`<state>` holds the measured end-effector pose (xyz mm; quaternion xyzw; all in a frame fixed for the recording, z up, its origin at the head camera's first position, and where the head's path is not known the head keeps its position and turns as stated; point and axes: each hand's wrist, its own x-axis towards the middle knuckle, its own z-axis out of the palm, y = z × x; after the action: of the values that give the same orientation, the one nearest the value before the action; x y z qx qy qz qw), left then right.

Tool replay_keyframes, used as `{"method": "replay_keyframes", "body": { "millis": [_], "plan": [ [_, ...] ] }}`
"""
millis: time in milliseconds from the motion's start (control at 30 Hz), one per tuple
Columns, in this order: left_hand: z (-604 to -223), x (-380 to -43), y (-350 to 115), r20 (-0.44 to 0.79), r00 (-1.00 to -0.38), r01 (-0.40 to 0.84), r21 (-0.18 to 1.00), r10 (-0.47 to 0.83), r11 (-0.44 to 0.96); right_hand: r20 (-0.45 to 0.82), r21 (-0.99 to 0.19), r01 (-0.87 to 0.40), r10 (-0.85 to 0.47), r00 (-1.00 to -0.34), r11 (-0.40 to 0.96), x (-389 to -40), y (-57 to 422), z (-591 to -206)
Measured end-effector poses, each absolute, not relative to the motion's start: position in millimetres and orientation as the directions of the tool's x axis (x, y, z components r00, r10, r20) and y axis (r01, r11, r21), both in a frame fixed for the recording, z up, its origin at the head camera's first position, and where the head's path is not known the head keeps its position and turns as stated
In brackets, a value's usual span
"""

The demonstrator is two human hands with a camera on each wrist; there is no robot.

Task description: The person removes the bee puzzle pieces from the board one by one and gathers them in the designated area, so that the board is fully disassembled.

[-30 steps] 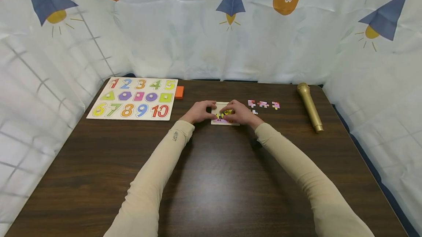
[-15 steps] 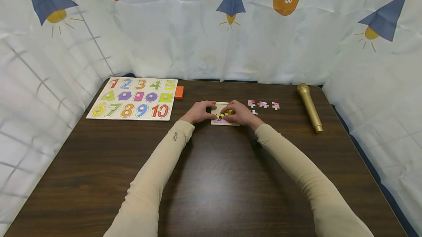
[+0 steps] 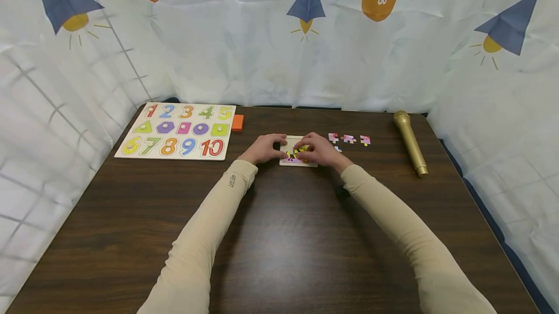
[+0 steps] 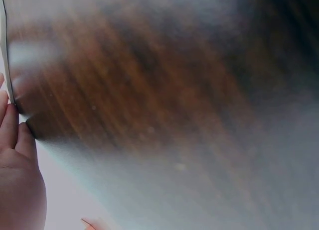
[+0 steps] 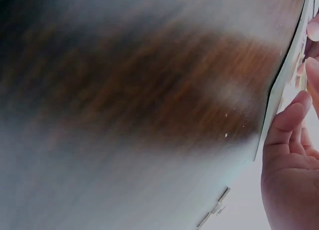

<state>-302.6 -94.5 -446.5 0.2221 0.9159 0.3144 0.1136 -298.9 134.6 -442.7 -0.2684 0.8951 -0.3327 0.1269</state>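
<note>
Through the head view I find the pale, flat rectangular puzzle tray [image 3: 292,140] near the middle of the table [image 3: 279,236], whose dark wood grain has a soft sheen. The left hand [image 3: 263,148] rests at the tray's left edge, thumb and fingers spread in a wide curve. The right hand [image 3: 322,150] lies over its right part, thumb and fingers narrowly apart; I cannot tell whether they pinch a piece. Small, knobbed jigsaw pieces [image 3: 348,139] lie just beyond it to the right. Half a second ago the right hand sat slightly further left; now I see a little more of the yellow-and-black picture [image 3: 290,156] on the tray, while the left hand and the tray look unmoved.
</note>
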Motion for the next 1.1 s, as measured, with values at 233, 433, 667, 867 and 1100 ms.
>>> {"method": "replay_keyframes", "body": {
  "millis": [233,433,667,867,1100],
  "plan": [
    [-446,-302,-95,-0.059,-0.875,0.346,0.620,0.481,0.704,-0.011,-0.668,-0.405,-0.552,-0.834,0.624,-299,138,-442],
    [-446,-302,-96,-0.059,-0.875,0.344,0.622,0.481,0.703,-0.009,-0.653,-0.364,-0.488,-0.873,0.664,-299,158,-440],
    [-447,-302,-96,-0.065,-0.878,0.335,0.622,0.473,0.707,-0.040,-0.630,-0.276,-0.386,-0.922,0.725,-298,203,-438],
    [-447,-302,-95,-0.072,-0.880,0.329,0.623,0.470,0.710,-0.077,-0.601,-0.221,-0.331,-0.940,0.768,-294,243,-442],
    [-448,-303,-95,-0.062,-0.877,0.344,0.614,0.477,0.711,-0.074,-0.577,-0.232,-0.332,-0.940,0.783,-288,269,-447]
  ]
}}
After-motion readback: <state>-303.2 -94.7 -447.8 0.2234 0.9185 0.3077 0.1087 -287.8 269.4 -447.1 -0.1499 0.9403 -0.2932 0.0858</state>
